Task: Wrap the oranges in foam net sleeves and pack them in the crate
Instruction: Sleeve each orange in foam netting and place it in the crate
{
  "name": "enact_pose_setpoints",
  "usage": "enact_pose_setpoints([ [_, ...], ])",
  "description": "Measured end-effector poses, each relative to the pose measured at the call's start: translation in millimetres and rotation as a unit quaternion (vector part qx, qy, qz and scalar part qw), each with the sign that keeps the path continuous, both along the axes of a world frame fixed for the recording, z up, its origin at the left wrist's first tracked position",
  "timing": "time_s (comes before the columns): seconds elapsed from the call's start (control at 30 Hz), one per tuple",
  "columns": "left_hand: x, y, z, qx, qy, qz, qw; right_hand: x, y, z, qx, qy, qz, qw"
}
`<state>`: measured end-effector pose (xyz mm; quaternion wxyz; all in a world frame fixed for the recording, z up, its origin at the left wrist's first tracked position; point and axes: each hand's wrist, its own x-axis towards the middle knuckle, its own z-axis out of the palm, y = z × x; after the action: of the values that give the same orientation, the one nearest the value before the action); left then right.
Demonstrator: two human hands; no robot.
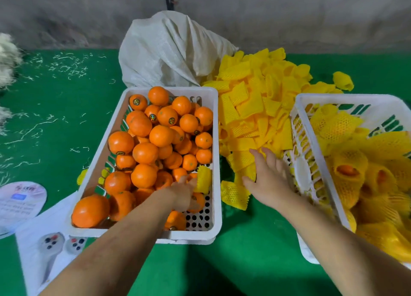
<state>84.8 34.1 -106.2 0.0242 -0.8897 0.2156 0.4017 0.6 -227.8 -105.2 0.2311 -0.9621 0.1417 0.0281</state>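
Two white crates sit on the green counter [55, 117]. The left crate [216, 140] holds roughly forty bare oranges [145, 137]; the left hand [184, 193] reaches into its near right corner, fingers curled down among the fruit, though whether they pinch one I cannot tell. A single yellow sleeve [203, 179] stands just beyond those fingers against the crate wall. The right hand [266, 173] hovers with fingers spread over the near edge of the loose sleeve pile [255, 109], too many to count. To its right, the second crate [299, 140] holds about a dozen wrapped oranges [349, 173]. A strip of bare counter lies between the crates, under the forearms. A white sack [169, 51] stands behind.
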Motion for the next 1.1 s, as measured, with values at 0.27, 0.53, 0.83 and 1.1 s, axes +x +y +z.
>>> enact_pose_setpoints([
  [0.27,-2.9,-8.3,-8.9,-0.017,-0.058,0.07,0.996,-19.2,30.3,-71.3,0.188,0.193,-0.148,0.952],
  [0.53,-16.8,-30.1,-9.2,0.084,-0.002,0.011,0.996,-20.8,33.7,-64.0,0.375,0.078,-0.232,0.894],
  [0.83,-14.8,-35.8,-9.3,0.109,-0.069,-0.145,0.981,-21.0,56.1,-24.2,0.645,-0.009,-0.189,0.741],
  [1.1,-1.8,-20.2,-19.3,0.044,-0.103,-0.152,0.982,-16.5,75.9,-9.0,0.532,-0.027,-0.15,0.833],
])
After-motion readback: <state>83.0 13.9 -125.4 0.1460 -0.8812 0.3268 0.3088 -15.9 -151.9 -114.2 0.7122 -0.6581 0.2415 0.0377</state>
